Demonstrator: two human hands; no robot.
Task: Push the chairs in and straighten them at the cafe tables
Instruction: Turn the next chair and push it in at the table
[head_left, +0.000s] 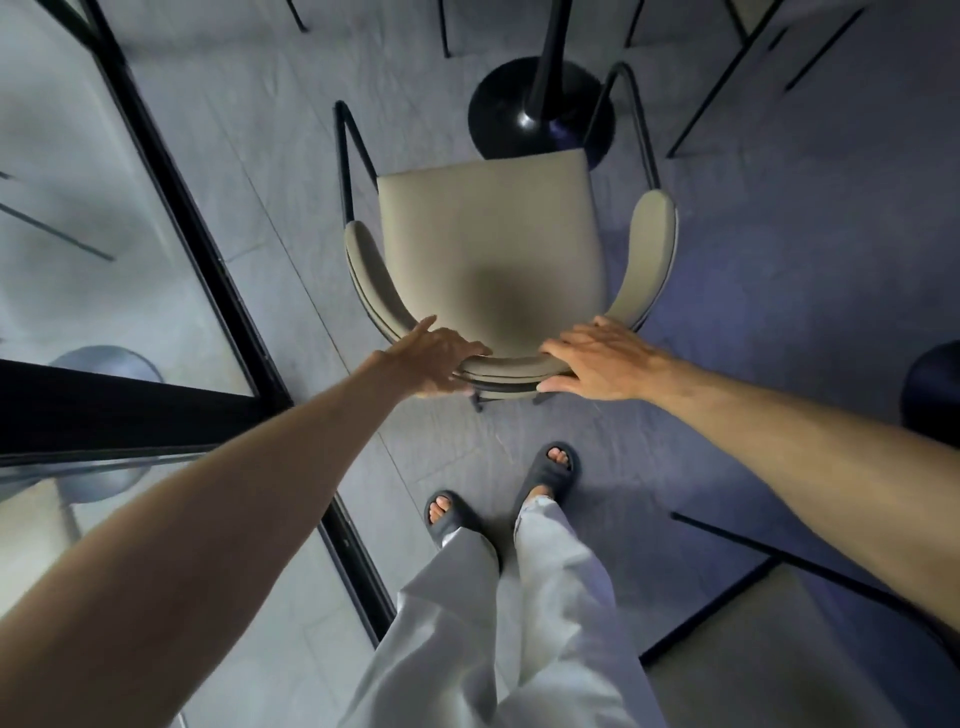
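- I look straight down from the head view: one beige chair (491, 244) stands on the grey floor (779, 291) directly ahead of me, its curved backrest nearest me and its seat pointing away.
- The far edge of the seat reaches the round black table base (498, 111); the base's post rises out of the top of the view. I cannot see a tabletop.
- The chair's black metal frame shows at both far corners of the seat, looping down on either side of the base.
- Left hand (434, 358): it rests on the near left part of the backrest rim. The fingers (470, 349) are together and curled over the top edge, thumb under the rim; clamped on the backrest.
- Right hand (602, 366): it lies on the near right part of the same rim. The fingers are laid close together over the top, thumb pressed against the rim's outer face below; it also grips the backrest.
- Both arms are stretched forward, bare to the edge of the view.
- Below the hands I see my feet in dark slippers (556, 470), the right one forward of the left, and pale trousers (519, 623).
- A dark-framed glass panel (171, 218) runs along the left side of the floor, well apart from the chair.
- At the lower right corner of the view part of another beige seat (779, 665) with a black frame shows.
- Thin black legs of other furniture stand along the top edge of the view; I cannot tell which pieces they belong to.
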